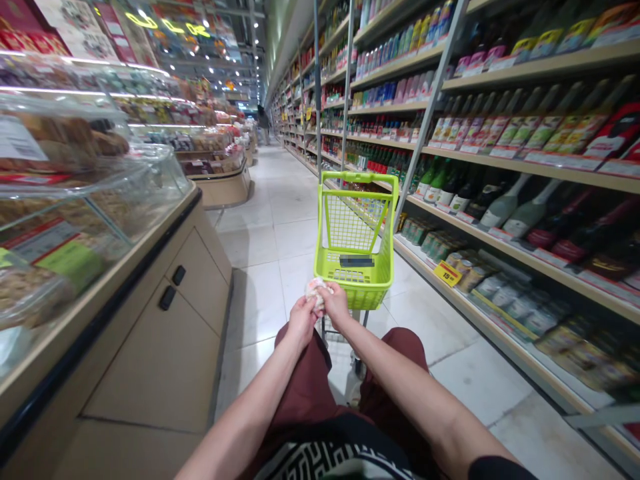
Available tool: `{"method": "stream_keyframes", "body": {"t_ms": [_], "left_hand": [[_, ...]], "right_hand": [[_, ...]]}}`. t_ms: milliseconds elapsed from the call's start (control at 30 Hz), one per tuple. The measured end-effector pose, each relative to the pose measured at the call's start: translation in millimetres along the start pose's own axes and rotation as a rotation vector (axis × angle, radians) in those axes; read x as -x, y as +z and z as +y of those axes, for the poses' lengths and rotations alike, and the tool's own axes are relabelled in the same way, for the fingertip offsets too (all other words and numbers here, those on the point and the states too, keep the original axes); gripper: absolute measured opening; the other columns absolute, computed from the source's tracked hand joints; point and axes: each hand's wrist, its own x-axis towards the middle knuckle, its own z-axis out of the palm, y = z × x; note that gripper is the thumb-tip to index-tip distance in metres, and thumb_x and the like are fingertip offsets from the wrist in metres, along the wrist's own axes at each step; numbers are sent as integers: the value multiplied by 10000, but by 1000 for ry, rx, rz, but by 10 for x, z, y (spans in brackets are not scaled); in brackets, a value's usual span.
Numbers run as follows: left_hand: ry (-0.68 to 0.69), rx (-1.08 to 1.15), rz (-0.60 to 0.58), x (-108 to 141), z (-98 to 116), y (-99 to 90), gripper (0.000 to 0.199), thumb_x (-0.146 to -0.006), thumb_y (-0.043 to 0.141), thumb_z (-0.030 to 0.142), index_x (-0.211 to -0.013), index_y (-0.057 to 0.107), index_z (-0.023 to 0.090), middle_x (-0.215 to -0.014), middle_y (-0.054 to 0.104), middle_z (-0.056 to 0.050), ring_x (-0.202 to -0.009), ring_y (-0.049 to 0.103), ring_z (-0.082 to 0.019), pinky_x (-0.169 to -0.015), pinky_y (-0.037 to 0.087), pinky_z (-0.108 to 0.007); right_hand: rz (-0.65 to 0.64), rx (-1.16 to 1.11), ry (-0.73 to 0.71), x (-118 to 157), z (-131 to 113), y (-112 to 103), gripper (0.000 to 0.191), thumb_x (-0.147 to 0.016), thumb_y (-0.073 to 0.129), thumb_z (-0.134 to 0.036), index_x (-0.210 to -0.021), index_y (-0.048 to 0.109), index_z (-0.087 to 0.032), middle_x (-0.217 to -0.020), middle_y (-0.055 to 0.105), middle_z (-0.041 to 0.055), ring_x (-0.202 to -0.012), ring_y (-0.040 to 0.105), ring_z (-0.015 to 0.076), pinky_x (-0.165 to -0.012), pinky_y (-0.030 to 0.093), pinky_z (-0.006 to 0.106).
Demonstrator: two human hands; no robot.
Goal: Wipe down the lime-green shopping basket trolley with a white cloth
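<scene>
Pale pkt (316, 292), long axis slanted, in L hand (303, 321), R hand (335, 305)

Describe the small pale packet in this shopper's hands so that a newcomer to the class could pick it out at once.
In a tiled supermarket aisle, a lime-green basket stands in front of the person. Just before its near rim, the left hand and right hand pinch a small pale packet, the only item held rather than shelved.
</scene>
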Motion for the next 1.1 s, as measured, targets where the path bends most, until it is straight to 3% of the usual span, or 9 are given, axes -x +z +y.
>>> {"method": "stream_keyframes", "body": {"t_ms": [133,233,333,567,667,767,900,1000,1100], "left_hand": [[-50,-112,56,-284,88,-91,138,-576,630,188,-635,515,140,-509,545,46,-438,475,-44,-457,360,-166],[-123,-222,-3,-376,125,-195,141,-534,654,159,-562,519,130,-415,501,55,-359,411,-40,-379,279,-164],[-197,-294,-103,-327,110,-265,162,-512,680,164,-521,524,123,-391,490,48,-351,398,-39,-366,261,-163],[-310,-308,-328,-258,183,-288,156,-541,661,186,-665,589,124,-545,571,8,-469,506,-72,-465,387,-191],[-216,-394,-227,-390,220,-280,270,-585,599,166,-855,607,168,-712,626,-2,-635,573,-92,-593,432,-211],[-130,-566,-7,-532,140,-297,343,-629,547,172,-972,572,173,-794,632,-24,-710,575,-107,-609,416,-217],[-128,-696,39,-575,-121,-349,333,-628,561,174,-958,575,133,-750,629,-45,-655,564,-119,-573,402,-227],[-120,-790,10,-547,-305,-382,310,-646,546,160,-951,582,118,-732,636,-47,-618,566,-119,-579,419,-238],[-93,-896,-10,-593,-400,-386,293,-682,503,137,-963,581,109,-767,645,-62,-651,582,-129,-629,442,-257]], "right_hand": [[-106,478,-607,-8,-5,-132,268,-752,502,-234,-1001,567,-155,-1111,562,109,-1075,468,220,-916,371,392],[-336,765,-932,57,60,-221,455,-784,501,-247,-1222,435,-144,-1333,373,133,-1253,273,250,-1002,269,461],[-447,879,-938,119,265,-222,532,-789,509,-241,-1280,359,-101,-1305,402,160,-1258,272,249,-990,316,451],[-312,855,-1043,-5,555,-325,403,-834,411,-118,-1234,444,-158,-1260,477,108,-1261,291,214,-979,359,422],[-293,949,-1126,-268,342,-380,318,-860,435,-182,-1169,509,-191,-1253,493,85,-1272,272,227,-990,327,454],[-423,1078,-1273,-547,227,-397,281,-875,424,-202,-1134,533,-192,-1273,476,63,-1277,264,229,-1020,277,467],[-635,1239,-1329,-703,552,-495,268,-889,379,-160,-1071,575,-179,-1234,510,60,-1238,342,193,-1020,301,423],[-647,1331,-1226,-649,903,-663,249,-879,401,-160,-1029,600,-164,-1199,537,81,-1208,384,205,-977,353,422],[-575,1305,-1177,-601,949,-810,234,-867,441,-178,-1043,595,-164,-1183,551,87,-1214,379,211,-959,369,429]]}}
